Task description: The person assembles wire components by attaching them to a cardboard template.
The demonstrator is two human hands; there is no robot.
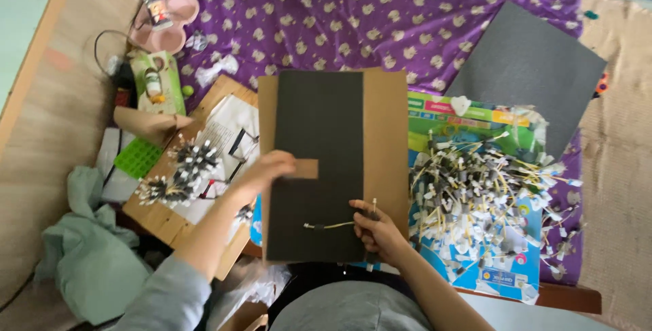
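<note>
Left hand (261, 171), centre-left of frame: fingers curled and pinched on a small brown cardboard strip (304, 168), pressing it flat against the black sheet (319, 161). Slight motion blur on this hand, so the exact finger placement is unclear.

Right hand (380, 232), lower centre: closed around a thin pale wire piece (333, 225) with a light tip; the wire runs leftward across the lower part of the black sheet.

The black sheet lies on a larger brown cardboard panel (384, 141), mid-frame, brown margins showing on both sides.

Judgement on doing this well: keep the strip square to the sheet's edge and press evenly along its length, not just at one end. The wire looks springy; holding it close to where it meets the sheet should stop it from swinging. The panel seems to rest loosely, so steady downward pressure from the left hand would keep it from sliding.

Outward: to the right, a large heap of similar wire pieces (475, 188) on a colourful printed board (475, 117). To the left, bundled wire pieces (187, 168) on a wooden board (159, 219). Upper right, a dark grey sheet (530, 59). Everything sits over a purple patterned cloth (367, 11). Lower left, a pale green garment (88, 249).
</note>
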